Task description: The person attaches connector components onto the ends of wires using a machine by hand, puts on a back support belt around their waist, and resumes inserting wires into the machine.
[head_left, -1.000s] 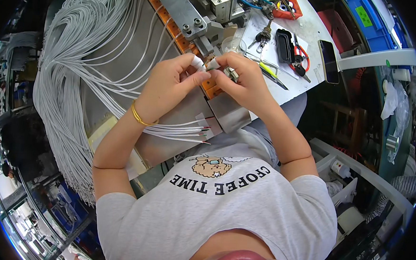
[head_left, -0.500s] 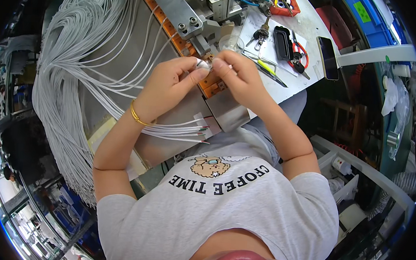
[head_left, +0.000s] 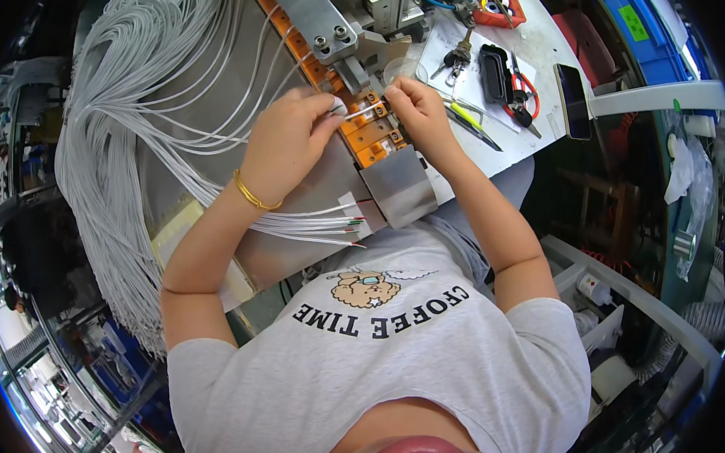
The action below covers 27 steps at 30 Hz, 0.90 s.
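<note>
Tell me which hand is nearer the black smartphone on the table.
Right. The right hand is left of the smartphone, with tools lying between them; the left hand is farther left, beyond the right hand.

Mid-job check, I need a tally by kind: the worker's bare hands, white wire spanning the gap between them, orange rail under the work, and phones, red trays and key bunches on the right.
Hands: 2 (left hand, right hand)
White wire between the hands: 1
Orange rail: 1
Phone: 1
Red tray: 1
Key bunch: 1
Total: 7
</note>
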{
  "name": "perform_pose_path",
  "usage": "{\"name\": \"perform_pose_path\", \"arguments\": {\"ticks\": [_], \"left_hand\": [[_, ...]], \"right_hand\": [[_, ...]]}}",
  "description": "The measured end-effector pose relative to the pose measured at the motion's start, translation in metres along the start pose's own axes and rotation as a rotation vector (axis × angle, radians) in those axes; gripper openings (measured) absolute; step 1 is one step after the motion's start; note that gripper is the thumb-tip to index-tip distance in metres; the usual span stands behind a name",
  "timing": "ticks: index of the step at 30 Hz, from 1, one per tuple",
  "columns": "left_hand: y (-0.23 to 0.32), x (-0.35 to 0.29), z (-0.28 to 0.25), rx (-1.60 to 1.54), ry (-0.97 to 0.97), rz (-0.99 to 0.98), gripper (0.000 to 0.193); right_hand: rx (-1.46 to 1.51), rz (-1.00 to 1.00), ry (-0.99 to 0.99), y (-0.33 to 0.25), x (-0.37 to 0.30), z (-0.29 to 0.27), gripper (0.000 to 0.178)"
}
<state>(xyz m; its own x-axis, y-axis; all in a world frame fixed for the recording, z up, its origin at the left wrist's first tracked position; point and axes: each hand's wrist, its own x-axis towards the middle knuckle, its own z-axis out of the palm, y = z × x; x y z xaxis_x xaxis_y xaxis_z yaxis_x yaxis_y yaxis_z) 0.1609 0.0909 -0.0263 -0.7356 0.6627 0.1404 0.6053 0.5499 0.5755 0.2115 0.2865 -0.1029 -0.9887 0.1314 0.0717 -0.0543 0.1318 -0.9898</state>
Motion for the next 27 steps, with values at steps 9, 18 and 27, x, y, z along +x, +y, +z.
{"name": "perform_pose_path", "arguments": {"ticks": [9,18,27], "left_hand": [[0.02,0.002,-0.018,-0.51,-0.201,-0.29,0.024],[0.016,0.003,-0.021,-0.577,-0.31,-0.289,0.017],[0.018,0.007,-0.024,-0.706,-0.36,-0.356,0.016]], "right_hand": [[-0.434,-0.632,0.028,-0.055,-0.008,0.003,0.01],[-0.306,-0.496,-0.06,-0.055,-0.014,0.0,0.013],[-0.288,-0.419,-0.136,-0.07,-0.01,-0.007,0.013]]}}
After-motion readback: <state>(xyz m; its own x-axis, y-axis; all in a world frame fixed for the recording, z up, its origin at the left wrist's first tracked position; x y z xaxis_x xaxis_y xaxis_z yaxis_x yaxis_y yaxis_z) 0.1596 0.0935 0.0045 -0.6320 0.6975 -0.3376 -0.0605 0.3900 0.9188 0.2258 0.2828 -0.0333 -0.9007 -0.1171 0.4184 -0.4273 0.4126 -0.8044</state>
